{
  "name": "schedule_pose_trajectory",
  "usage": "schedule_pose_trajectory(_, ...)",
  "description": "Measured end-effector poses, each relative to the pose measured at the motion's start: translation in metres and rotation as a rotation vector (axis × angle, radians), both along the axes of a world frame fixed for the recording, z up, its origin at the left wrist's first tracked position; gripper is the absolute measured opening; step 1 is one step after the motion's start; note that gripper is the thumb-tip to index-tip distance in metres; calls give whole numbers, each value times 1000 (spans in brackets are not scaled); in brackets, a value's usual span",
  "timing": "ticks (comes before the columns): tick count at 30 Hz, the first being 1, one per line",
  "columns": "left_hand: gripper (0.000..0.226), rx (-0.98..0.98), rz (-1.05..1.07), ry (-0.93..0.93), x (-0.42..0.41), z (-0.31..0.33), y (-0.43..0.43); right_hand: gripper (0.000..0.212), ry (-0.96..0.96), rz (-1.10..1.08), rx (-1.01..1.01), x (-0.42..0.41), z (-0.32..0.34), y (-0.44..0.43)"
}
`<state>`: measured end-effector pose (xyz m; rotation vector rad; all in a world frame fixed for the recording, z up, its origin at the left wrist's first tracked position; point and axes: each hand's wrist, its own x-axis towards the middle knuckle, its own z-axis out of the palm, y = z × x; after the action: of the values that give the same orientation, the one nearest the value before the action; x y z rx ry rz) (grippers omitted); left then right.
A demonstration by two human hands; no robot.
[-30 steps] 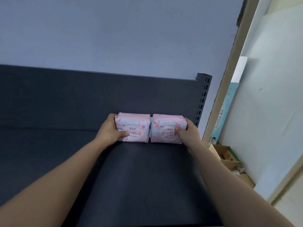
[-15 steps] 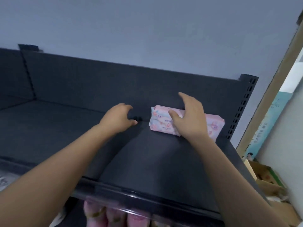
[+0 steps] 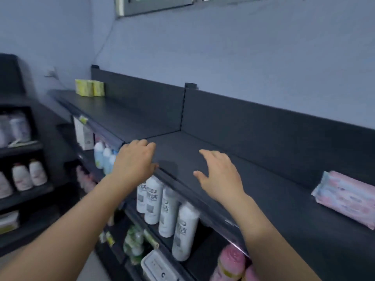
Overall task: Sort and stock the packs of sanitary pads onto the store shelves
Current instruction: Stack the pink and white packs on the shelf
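Left grip (image 3: 134,161) and right grip (image 3: 220,177): both released, fingers loose, nothing held, over the front edge of the top shelf (image 3: 263,179). Pink pack of pads (image 3: 345,199) lies flat on that shelf, well apart to the right, partly cut off by the frame. Its long axis seems to run along the shelf. Right grip is nearer. Yellow packs (image 3: 89,88) sit far left.

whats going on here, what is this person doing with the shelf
A person is stocking a dark top shelf in a store. Neither hand holds anything at this moment: the left hand is at the shelf's front edge and the right hand is above the shelf with fingers spread. The pink pad packs lie on the shelf at the far right, and yellow packs sit at its far left end. White bottles fill the shelf below.
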<state>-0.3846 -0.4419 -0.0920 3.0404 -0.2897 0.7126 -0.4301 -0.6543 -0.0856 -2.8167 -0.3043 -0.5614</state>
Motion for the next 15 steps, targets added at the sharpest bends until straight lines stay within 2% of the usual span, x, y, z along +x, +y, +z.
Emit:
schedule_pose_trajectory(7, 47, 31, 228, 20, -10, -10, 172, 51, 90, 152, -104, 54, -26, 168)
schedule_pose_trajectory(15, 45, 91, 364, 71, -14, -23, 324, 42, 118, 271, -174, 93, -39, 329)
